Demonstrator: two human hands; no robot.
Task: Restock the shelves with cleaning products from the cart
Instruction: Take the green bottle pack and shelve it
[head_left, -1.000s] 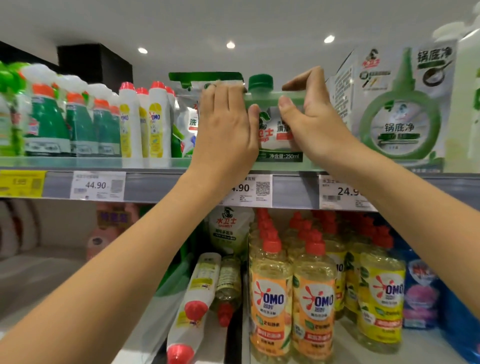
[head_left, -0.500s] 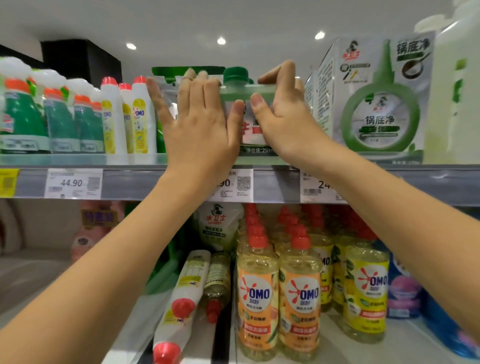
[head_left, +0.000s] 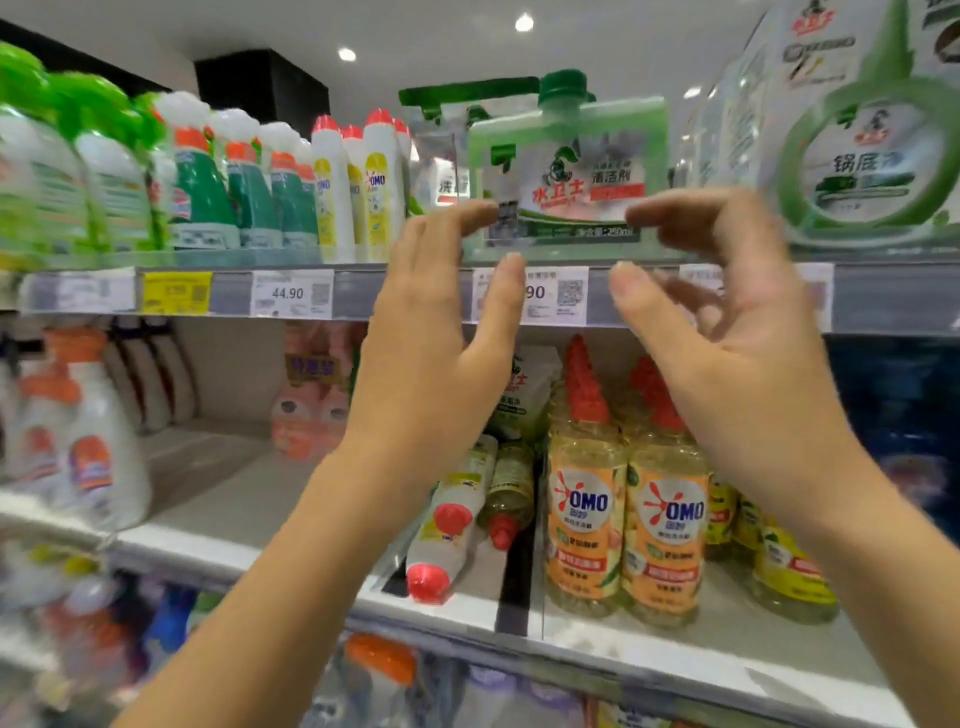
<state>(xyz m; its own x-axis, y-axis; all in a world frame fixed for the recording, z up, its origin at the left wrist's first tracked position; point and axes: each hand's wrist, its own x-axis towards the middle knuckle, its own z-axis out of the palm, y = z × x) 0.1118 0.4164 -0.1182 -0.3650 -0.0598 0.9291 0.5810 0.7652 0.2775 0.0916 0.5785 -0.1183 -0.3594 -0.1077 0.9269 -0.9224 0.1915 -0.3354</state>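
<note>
Seemingly upright green bottle (head_left: 566, 171), cap (head_left: 562, 85) up

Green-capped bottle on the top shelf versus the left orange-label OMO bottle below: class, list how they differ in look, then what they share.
The green-capped bottle is broad, flat-sided and pale green; the OMO bottle is round, holding yellow liquid. The green-capped bottle has a squat green cap; the OMO bottle a tall red one. Both stand upright.
</note>
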